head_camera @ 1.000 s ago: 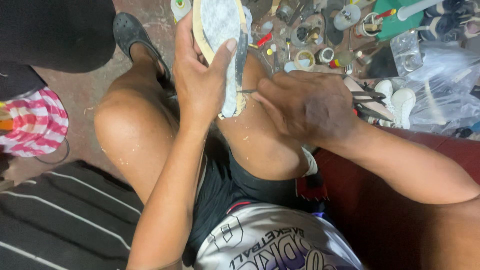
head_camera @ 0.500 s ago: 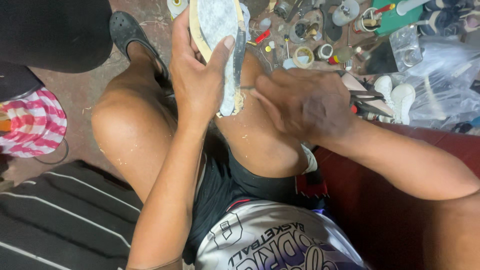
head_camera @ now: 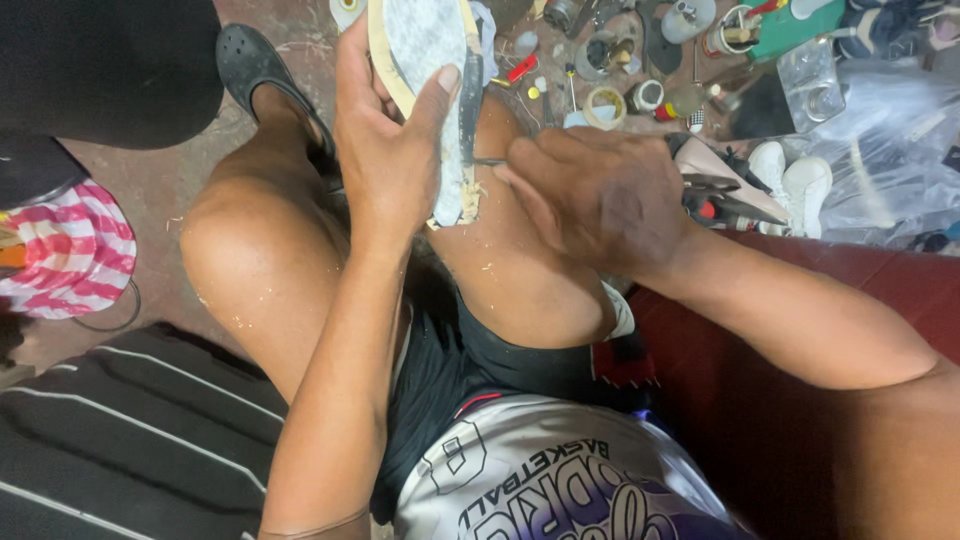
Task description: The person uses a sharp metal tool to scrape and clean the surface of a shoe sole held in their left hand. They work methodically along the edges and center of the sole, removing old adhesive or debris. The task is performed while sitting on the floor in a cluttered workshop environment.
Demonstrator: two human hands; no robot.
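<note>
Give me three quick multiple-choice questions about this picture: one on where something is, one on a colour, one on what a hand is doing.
1. Where does the shoe sole rest?
A. on the person's knee
B. on a shelf
C. in a bucket

2. What colours is the striped cloth at the left?
A. green and black
B. pink and white
C. plain blue

3. What is the left hand doing?
A. hanging free
B. gripping the sole
C. holding a cup

Answers: 1 A, the sole's lower end sits on the bent knee. 2 B, its bands are pink and white. 3 B, thumb and fingers wrap around the sole while the right hand works a thin tool at its edge.
</note>
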